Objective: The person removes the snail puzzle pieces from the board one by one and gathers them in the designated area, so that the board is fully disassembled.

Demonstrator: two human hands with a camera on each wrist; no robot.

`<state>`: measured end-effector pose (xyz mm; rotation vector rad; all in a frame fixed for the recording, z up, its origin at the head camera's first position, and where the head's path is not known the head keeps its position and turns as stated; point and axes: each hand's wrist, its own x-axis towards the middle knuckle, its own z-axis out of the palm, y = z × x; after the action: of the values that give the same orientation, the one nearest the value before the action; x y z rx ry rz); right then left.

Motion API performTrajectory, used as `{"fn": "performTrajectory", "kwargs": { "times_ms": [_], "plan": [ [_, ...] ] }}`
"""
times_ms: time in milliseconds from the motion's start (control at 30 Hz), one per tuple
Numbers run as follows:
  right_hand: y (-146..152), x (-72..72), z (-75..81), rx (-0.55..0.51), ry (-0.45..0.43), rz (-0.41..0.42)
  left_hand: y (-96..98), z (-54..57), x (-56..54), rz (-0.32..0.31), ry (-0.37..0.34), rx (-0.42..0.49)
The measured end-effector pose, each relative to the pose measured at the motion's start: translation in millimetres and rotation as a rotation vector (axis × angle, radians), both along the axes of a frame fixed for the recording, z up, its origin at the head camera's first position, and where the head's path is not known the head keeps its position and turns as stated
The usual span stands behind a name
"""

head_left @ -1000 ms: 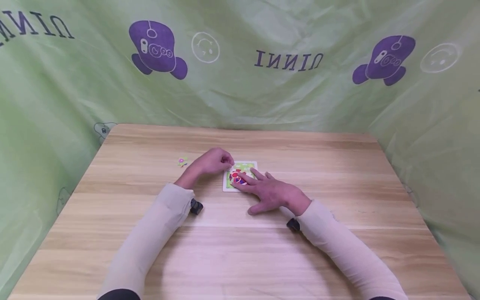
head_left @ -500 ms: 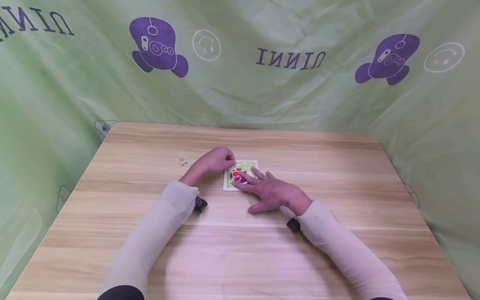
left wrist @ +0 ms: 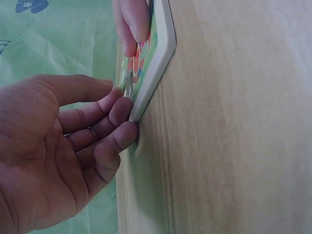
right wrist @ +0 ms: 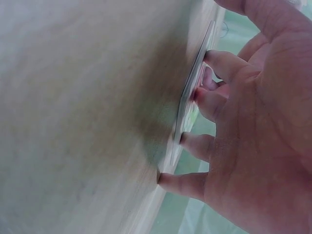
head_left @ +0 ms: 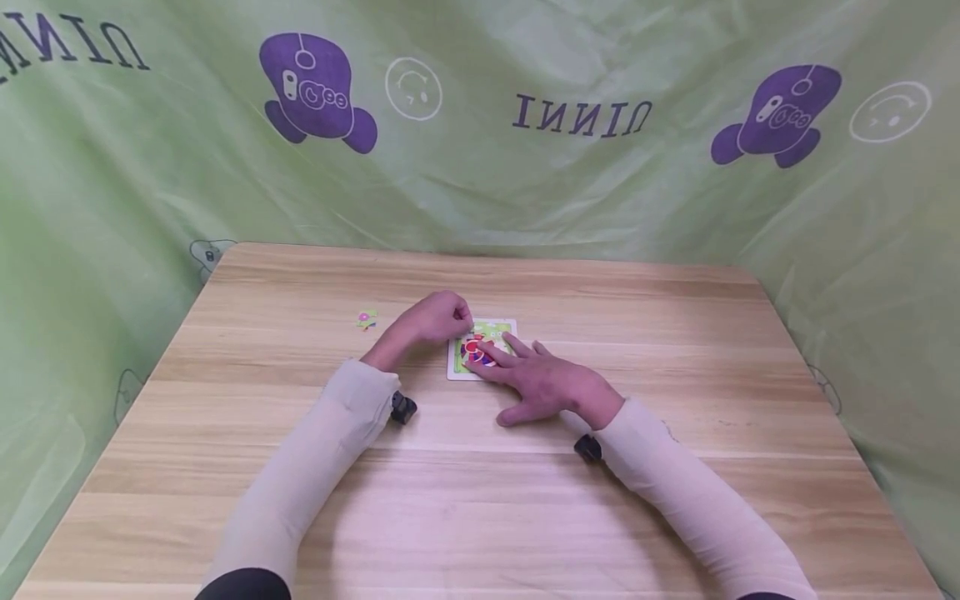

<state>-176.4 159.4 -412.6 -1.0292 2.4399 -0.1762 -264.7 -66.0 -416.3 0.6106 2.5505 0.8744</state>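
A small square jigsaw puzzle (head_left: 487, 327) with a white border and a green, red and blue picture lies flat on the table. At its far left corner is my left hand (head_left: 437, 317), thumb and index finger pinching what looks like a small puzzle piece (left wrist: 128, 84), mostly hidden by the fingertips. In the left wrist view the other fingers of that hand are bent by the board's edge. My right hand (head_left: 542, 385) spreads its fingers, with several fingertips resting on the puzzle and the little finger touching the table beside it.
Loose puzzle pieces (head_left: 367, 320), green with a pink spot, lie on the wooden table (head_left: 480, 508) left of my left hand. A green curtain (head_left: 480, 200) with purple figures hangs behind the table and along both sides.
My left hand has shifted slightly right and away from me along the puzzle's far left corner. The right hand stays on the puzzle, almost still.
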Motion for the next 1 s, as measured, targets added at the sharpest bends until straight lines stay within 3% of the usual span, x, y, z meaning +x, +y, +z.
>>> {"fn": "performTrajectory", "kwargs": {
  "times_ms": [633,1000],
  "plan": [
    [-0.1,0.0,0.0,-0.017,0.011,0.005,3.7,-4.1,0.7,0.055,-0.002,0.062],
    [-0.8,0.3,1.3,-0.009,0.018,0.009,9.6,-8.7,1.4,0.123,-0.074,0.205]
  ]
}}
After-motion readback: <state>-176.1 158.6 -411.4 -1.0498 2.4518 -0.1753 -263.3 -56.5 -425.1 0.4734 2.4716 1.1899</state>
